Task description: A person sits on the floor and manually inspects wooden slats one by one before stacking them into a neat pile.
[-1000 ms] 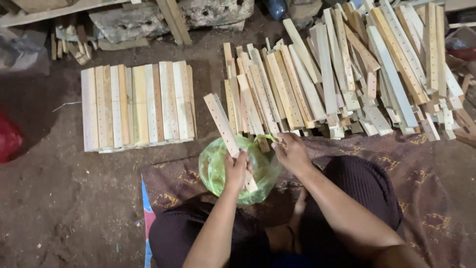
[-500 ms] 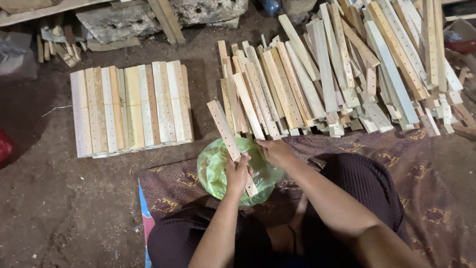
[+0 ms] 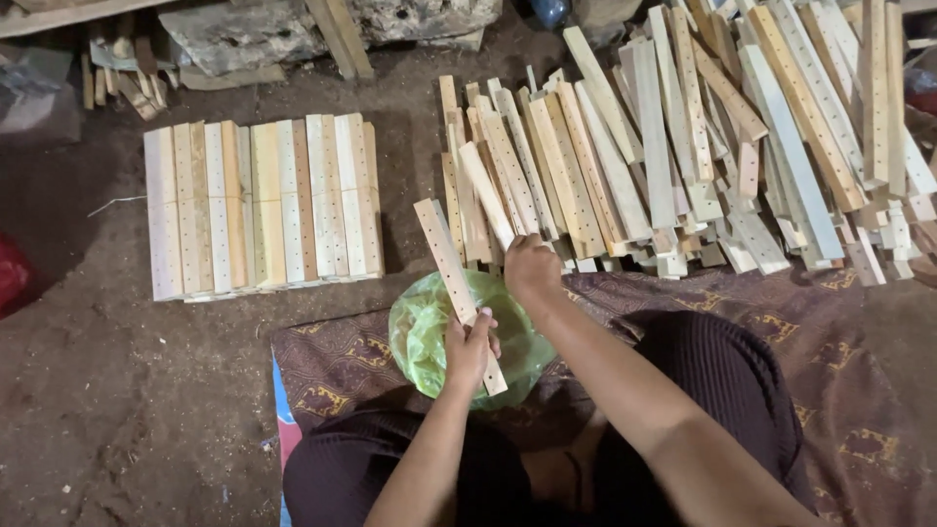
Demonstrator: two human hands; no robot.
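My left hand [image 3: 468, 349] grips a pale wooden slat with small holes [image 3: 445, 257], held tilted over a green plastic bag [image 3: 422, 332]. My right hand [image 3: 530, 267] has reached to the near end of a loose pile of wooden slats [image 3: 625, 166] and closes on the end of another slat [image 3: 485, 193] that sticks out of the pile toward me. I sit on a patterned brown cloth [image 3: 859, 390], my dark-clothed legs below the bag.
A neat row of finished slats [image 3: 262, 207] lies side by side on the dirt floor at the left. Scrap wood and a stone slab [image 3: 264, 34] lie at the back. A red object [image 3: 12, 273] sits at the left edge.
My right hand moved from beside the bag up to the pile and took hold of a slat end. The left hand kept its slat, raising it slightly.
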